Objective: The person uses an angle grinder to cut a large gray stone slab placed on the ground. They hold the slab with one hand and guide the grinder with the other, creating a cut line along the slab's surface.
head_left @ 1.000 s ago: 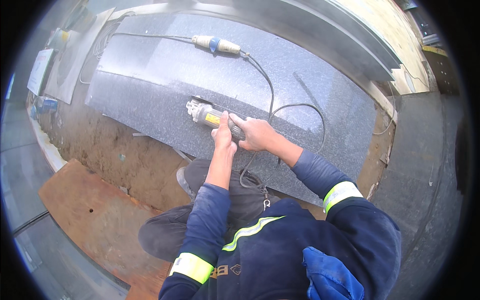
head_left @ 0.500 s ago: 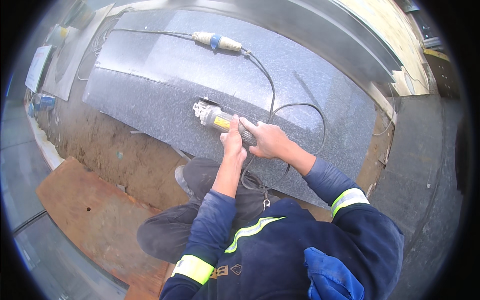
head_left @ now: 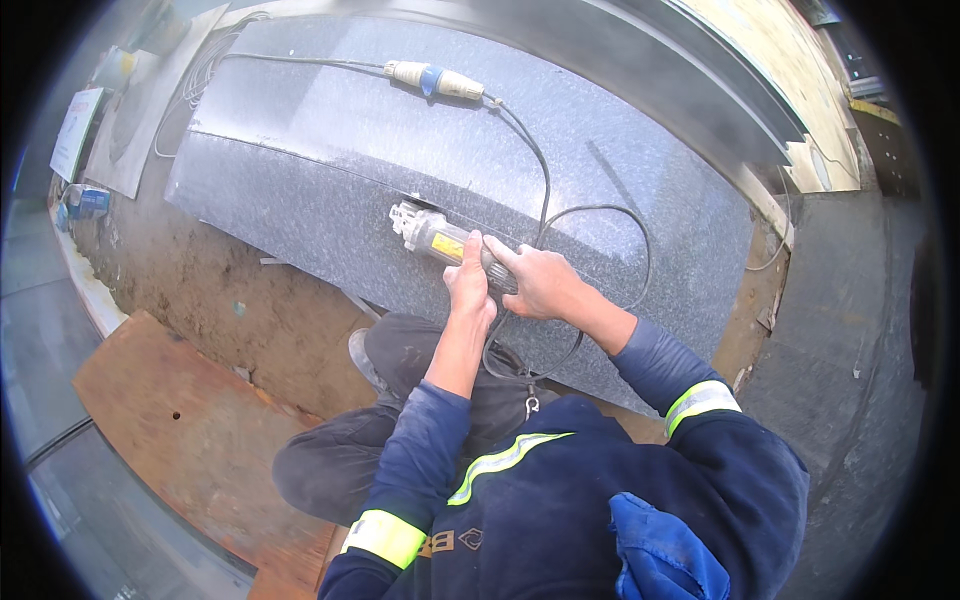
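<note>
Left hand [head_left: 468, 287] gripping grinder [head_left: 428, 233], grey (dusty), yellow-labelled

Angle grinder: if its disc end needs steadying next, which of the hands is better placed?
Probably the left hand: its thumb lies beside the yellow label, nearer the disc end of the angle grinder. The right hand holds the tool farther back, toward its rear.

Forearms [head_left: 458, 352] angled inward, left fingers [head_left: 473, 249] and right fingers [head_left: 503, 253] side by side, curled in a grip
</note>
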{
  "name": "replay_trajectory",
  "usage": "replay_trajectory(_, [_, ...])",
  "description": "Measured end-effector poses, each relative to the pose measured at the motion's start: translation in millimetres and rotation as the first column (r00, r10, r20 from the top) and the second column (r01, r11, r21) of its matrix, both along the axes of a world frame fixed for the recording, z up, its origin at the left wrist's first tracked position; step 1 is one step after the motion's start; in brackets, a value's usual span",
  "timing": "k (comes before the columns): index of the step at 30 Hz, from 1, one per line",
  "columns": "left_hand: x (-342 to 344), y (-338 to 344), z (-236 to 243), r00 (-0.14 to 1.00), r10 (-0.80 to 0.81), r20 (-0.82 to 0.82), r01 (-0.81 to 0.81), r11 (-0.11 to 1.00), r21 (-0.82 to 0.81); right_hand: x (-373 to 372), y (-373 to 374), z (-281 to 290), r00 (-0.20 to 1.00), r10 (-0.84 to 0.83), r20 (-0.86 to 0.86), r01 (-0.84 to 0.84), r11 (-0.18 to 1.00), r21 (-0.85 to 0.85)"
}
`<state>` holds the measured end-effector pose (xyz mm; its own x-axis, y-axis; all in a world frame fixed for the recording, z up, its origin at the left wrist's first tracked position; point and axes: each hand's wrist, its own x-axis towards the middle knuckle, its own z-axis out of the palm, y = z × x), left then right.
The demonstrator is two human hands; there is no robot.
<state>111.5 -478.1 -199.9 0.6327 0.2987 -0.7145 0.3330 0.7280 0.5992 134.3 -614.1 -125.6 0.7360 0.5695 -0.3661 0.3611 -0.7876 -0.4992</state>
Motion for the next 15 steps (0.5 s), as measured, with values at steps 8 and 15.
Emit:
replay_trajectory(8, [9.0,8.5,-4.3,1.0,-0.001,-0.005,0.001,1.0,0.014,9.1,7.7,-10.5,1.0,0.001,0.012,-0.001,0.999,0.037])
replay_trajectory(15, [21.5,30.5,-15.1,1.0,-0.012,-0.004,0.012,1.0,0.005,17.8,23.5,-30.7,0.998,0.003,0.058,-0.01,0.994,0.111])
